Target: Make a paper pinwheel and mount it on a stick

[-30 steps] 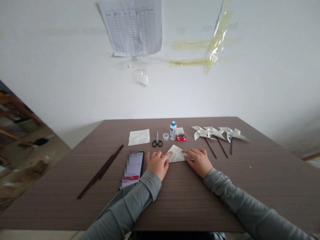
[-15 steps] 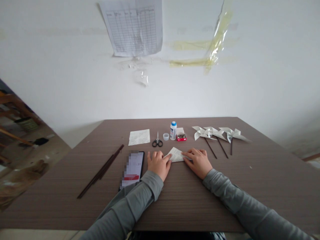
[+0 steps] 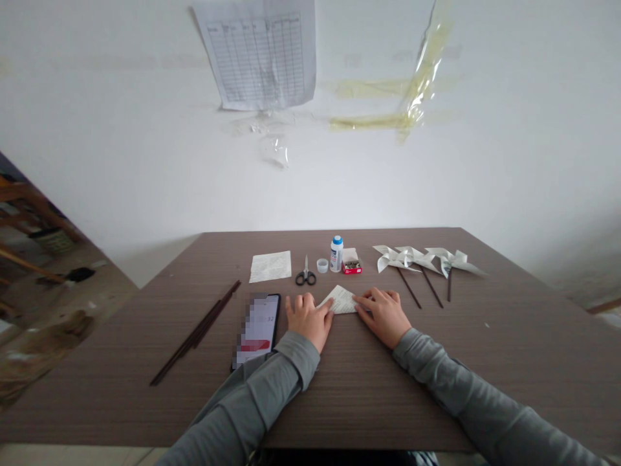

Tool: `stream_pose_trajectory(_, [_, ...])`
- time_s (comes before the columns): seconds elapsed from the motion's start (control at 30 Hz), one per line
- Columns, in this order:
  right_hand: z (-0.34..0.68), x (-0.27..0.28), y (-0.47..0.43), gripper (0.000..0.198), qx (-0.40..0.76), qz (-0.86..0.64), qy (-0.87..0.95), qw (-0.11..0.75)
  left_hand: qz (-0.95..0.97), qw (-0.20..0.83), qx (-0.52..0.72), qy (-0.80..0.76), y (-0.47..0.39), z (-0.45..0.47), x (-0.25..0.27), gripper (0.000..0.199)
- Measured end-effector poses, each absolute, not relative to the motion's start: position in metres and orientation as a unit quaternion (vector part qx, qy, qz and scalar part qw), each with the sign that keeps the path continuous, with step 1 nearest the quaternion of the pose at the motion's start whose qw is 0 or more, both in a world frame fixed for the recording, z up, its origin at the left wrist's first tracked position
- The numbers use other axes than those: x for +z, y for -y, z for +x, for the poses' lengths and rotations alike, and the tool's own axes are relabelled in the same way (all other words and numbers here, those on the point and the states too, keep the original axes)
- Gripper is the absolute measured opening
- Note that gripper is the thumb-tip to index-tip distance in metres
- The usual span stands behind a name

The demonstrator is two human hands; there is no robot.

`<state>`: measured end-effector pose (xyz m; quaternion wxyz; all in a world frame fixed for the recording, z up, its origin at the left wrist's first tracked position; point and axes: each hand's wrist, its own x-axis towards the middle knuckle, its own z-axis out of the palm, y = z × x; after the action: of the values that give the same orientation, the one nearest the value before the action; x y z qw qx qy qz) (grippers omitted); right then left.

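Observation:
A white folded paper point(image 3: 342, 300) with printed lines lies on the table as a triangle, its peak pointing away from me. My left hand point(image 3: 309, 318) holds its left corner, index finger and thumb on the edge and the other fingers resting on the tabletop. At the right corner, my right hand point(image 3: 385, 314) holds the paper with its thumb and index finger. The two corners are partly hidden under my fingers. Just left of my left hand lies a phone point(image 3: 262, 327) with its screen lit.
Behind the hands stand scissors point(image 3: 305, 277), a small clear cup point(image 3: 322, 265), a blue-capped white bottle point(image 3: 336, 254) and a red box point(image 3: 352, 266) of small pieces. A paper sheet point(image 3: 270, 266) and dark sticks point(image 3: 196, 331) lie left; paper pinwheels point(image 3: 410, 257) lie right on the table point(image 3: 369, 401).
Both hands stay almost in place on the folded paper. The left hand has shifted very slightly to the right; the other things have not moved.

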<state>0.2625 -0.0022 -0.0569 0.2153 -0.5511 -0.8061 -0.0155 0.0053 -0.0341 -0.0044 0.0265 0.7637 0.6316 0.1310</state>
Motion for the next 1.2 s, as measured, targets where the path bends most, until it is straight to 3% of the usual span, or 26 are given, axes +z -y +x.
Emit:
stream_pose_trajectory(0.6, [0.258,-0.054,0.009,0.038,-0.040,-0.558,0.804,0.201,0.770,0.053,0.109,-0.627,0.024,0.025,0.016,0.034])
stream_pose_trajectory(0.8, [0.254,-0.049,0.012,0.037,-0.033,-0.568,0.802,0.183,0.788,0.069,0.094,-0.605,0.018,0.029,0.011,0.056])
stream_pose_trajectory(1.2, [0.252,-0.044,0.013,0.037,-0.018,-0.578,0.795,0.181,0.793,0.077,0.082,-0.599,0.018,0.027,0.009,0.067])
